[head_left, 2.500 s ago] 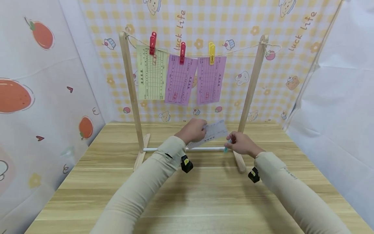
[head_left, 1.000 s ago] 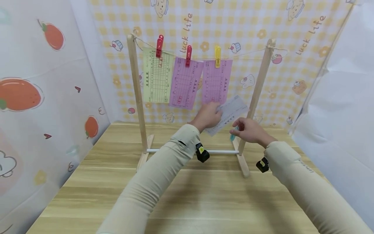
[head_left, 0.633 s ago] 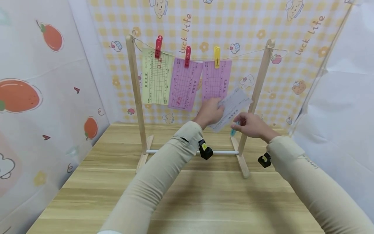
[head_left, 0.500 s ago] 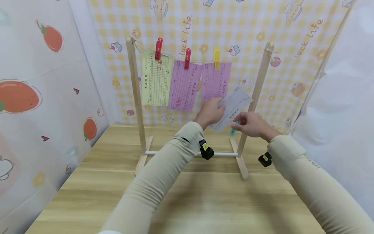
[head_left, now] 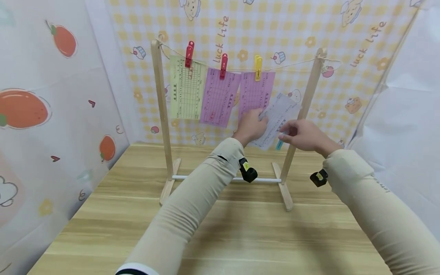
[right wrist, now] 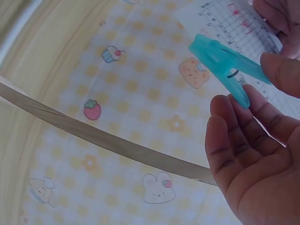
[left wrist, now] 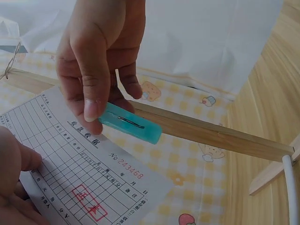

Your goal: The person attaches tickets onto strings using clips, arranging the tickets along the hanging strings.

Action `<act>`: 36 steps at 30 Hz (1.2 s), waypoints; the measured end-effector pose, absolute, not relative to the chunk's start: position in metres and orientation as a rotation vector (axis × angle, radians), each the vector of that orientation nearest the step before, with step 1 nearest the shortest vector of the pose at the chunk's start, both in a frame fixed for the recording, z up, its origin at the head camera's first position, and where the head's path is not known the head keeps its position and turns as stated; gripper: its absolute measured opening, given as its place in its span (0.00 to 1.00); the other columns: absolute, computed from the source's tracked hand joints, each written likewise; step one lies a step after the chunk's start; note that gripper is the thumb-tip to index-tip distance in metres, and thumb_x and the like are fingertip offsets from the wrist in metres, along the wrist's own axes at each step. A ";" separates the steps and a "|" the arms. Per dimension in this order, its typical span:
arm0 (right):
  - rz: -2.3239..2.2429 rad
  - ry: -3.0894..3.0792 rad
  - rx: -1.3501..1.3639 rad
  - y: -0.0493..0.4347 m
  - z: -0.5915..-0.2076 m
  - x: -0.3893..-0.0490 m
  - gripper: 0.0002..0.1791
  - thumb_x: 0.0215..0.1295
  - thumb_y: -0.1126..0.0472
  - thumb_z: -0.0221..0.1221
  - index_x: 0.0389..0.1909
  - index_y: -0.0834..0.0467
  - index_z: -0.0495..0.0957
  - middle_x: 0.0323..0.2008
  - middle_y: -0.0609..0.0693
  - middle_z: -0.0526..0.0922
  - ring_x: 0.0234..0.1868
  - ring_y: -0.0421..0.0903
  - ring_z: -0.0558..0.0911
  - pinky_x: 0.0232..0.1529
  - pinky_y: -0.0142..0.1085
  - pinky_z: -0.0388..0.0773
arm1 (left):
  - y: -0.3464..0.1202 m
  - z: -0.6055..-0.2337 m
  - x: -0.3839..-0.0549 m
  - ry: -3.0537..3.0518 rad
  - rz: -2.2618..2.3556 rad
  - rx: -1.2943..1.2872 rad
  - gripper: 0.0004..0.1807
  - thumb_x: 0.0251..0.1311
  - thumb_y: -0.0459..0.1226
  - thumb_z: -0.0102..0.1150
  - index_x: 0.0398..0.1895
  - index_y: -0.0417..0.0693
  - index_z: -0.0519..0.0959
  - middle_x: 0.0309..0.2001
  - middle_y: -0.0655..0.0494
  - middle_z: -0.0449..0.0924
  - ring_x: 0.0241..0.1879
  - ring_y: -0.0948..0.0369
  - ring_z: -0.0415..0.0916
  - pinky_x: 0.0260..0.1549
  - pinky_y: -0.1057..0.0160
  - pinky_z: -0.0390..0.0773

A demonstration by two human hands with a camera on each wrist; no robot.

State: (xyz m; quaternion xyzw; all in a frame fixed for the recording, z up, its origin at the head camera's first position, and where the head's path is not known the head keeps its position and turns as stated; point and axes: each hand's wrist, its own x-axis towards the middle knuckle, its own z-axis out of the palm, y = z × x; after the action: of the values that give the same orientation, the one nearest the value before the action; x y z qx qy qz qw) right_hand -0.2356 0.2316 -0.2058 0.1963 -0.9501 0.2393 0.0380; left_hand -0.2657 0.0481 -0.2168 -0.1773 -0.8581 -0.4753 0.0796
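My left hand [head_left: 252, 124] pinches a white receipt slip [head_left: 276, 118] by its left edge; the slip is tilted, below the string and in front of the right post. In the left wrist view the slip [left wrist: 70, 164] shows a printed grid and a red stamp. A turquoise clothespin [right wrist: 222, 63] is pinched by its handle ends between the thumb and fingers of my right hand [head_left: 304, 134], its nose pointing away from the palm. In the head view the clothespin hangs beside the slip's lower right edge.
A wooden rack with a left post [head_left: 160, 103], right post [head_left: 312, 88] and white crossbar [head_left: 258, 180] stands on the table [head_left: 220, 236]. On its string, a red clothespin [head_left: 189, 55] holds a yellow slip [head_left: 187, 91]; another red and a yellow clothespin [head_left: 258, 68] hold two pink slips.
Both hands have risen from near the crossbar, carrying the white slip and turquoise clothespin up and to the right toward the right post. The hanging slips stay on the string.
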 end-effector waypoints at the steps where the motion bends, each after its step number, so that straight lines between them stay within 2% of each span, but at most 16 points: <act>1: 0.738 -2.913 0.596 0.232 -0.203 -0.235 0.15 0.67 0.58 0.60 0.47 0.66 0.78 0.31 0.55 0.76 0.30 0.49 0.72 0.29 0.38 0.69 | 0.049 -0.217 -0.266 -2.562 -1.437 -0.521 0.15 0.72 0.39 0.49 0.56 0.47 0.77 0.47 0.53 0.83 0.38 0.60 0.82 0.34 0.64 0.80; 6: 0.729 -2.901 0.567 0.230 -0.191 -0.234 0.14 0.67 0.59 0.60 0.46 0.65 0.78 0.32 0.55 0.77 0.31 0.50 0.73 0.30 0.39 0.70 | 0.052 -0.215 -0.268 -2.537 -1.530 -0.486 0.13 0.72 0.40 0.49 0.54 0.48 0.77 0.44 0.54 0.83 0.36 0.61 0.81 0.32 0.64 0.79; 10: 0.716 -2.875 0.562 0.230 -0.183 -0.235 0.15 0.66 0.60 0.61 0.48 0.65 0.77 0.35 0.57 0.79 0.35 0.51 0.76 0.36 0.42 0.74 | 0.053 -0.214 -0.270 -2.516 -1.577 -0.472 0.12 0.72 0.41 0.50 0.51 0.48 0.78 0.40 0.55 0.83 0.33 0.62 0.80 0.31 0.65 0.79; 16: 0.764 -2.848 0.528 0.231 -0.171 -0.236 0.17 0.66 0.59 0.61 0.51 0.65 0.74 0.41 0.59 0.78 0.43 0.53 0.78 0.44 0.45 0.74 | 0.056 -0.211 -0.272 -2.510 -1.643 -0.455 0.14 0.71 0.42 0.50 0.54 0.49 0.77 0.41 0.56 0.82 0.34 0.63 0.79 0.33 0.65 0.78; 21: 0.757 -2.814 0.512 0.232 -0.161 -0.235 0.18 0.66 0.58 0.61 0.51 0.65 0.75 0.43 0.60 0.78 0.44 0.54 0.78 0.46 0.46 0.73 | 0.059 -0.209 -0.275 -2.486 -1.660 -0.473 0.15 0.71 0.41 0.50 0.57 0.48 0.76 0.42 0.57 0.82 0.34 0.63 0.80 0.33 0.66 0.78; 28: 0.728 -2.775 0.530 0.231 -0.149 -0.237 0.18 0.66 0.57 0.61 0.50 0.65 0.75 0.43 0.60 0.80 0.44 0.54 0.78 0.45 0.44 0.73 | 0.062 -0.207 -0.276 -2.463 -1.680 -0.495 0.15 0.72 0.40 0.49 0.56 0.47 0.76 0.38 0.57 0.82 0.32 0.63 0.79 0.31 0.67 0.78; 32: 0.713 -2.778 0.511 0.231 -0.142 -0.238 0.19 0.67 0.55 0.60 0.51 0.64 0.74 0.44 0.60 0.79 0.45 0.54 0.78 0.47 0.46 0.72 | 0.064 -0.205 -0.277 -2.465 -1.676 -0.464 0.17 0.72 0.41 0.49 0.59 0.47 0.75 0.42 0.57 0.81 0.35 0.63 0.79 0.35 0.66 0.78; 36: 0.705 -2.749 0.498 0.230 -0.133 -0.238 0.19 0.68 0.54 0.59 0.51 0.64 0.74 0.45 0.60 0.79 0.45 0.54 0.77 0.47 0.46 0.71 | 0.069 -0.204 -0.278 -2.439 -1.627 -0.447 0.19 0.71 0.41 0.50 0.62 0.47 0.74 0.49 0.55 0.80 0.43 0.62 0.78 0.44 0.65 0.76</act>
State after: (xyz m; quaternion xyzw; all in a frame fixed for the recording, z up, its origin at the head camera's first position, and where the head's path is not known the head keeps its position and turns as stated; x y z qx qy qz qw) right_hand -0.2379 0.2303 -0.1325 0.1712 -0.9460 0.2427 0.1297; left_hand -0.2779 0.0686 -0.2039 -0.1503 -0.8191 -0.5465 0.0880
